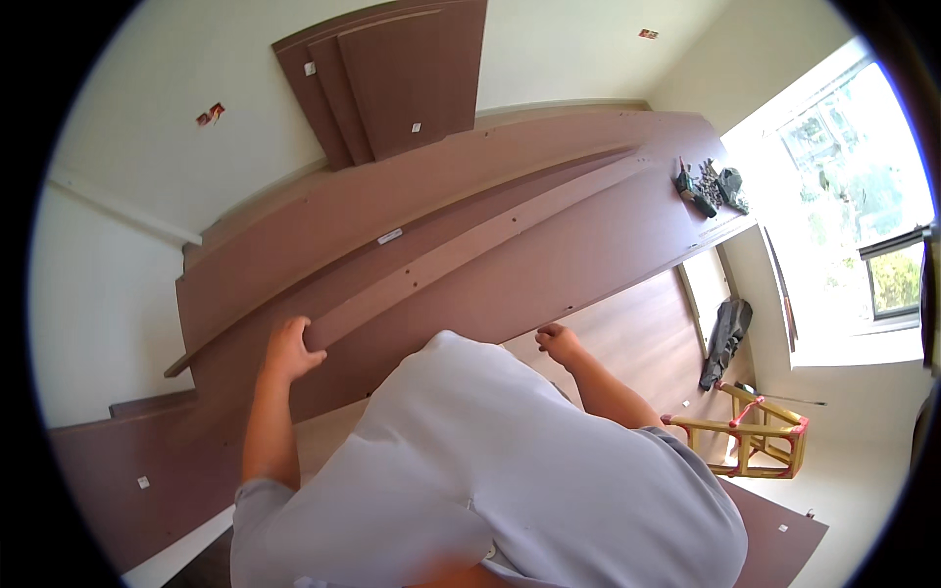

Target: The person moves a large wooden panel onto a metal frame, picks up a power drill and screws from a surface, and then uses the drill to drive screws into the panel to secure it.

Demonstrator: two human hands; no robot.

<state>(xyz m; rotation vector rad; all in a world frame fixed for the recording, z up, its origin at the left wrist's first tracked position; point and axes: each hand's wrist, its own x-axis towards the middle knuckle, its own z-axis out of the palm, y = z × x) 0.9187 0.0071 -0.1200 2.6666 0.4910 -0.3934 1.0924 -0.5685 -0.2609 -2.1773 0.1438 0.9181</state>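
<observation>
While my left hand (291, 351) is spread, thumb parted from fingers, the near end of a narrow brown strip (461, 249) sits just beside it; I cannot tell whether they touch. From that hand the strip, dotted with dark holes, runs away to the right across a wide brown panel (549, 260). My right hand (559, 343) is loosely curled by the panel's near edge; whether it grips anything I cannot make out. Well beyond it, to the right, a drill (697, 199) lies beside a small heap of bits. Nearer, right of that hand, are a black bag (725, 343) and a yellow frame (755, 429) with red corners. Far ahead of both hands, brown boards (407, 83) lean against the wall.
</observation>
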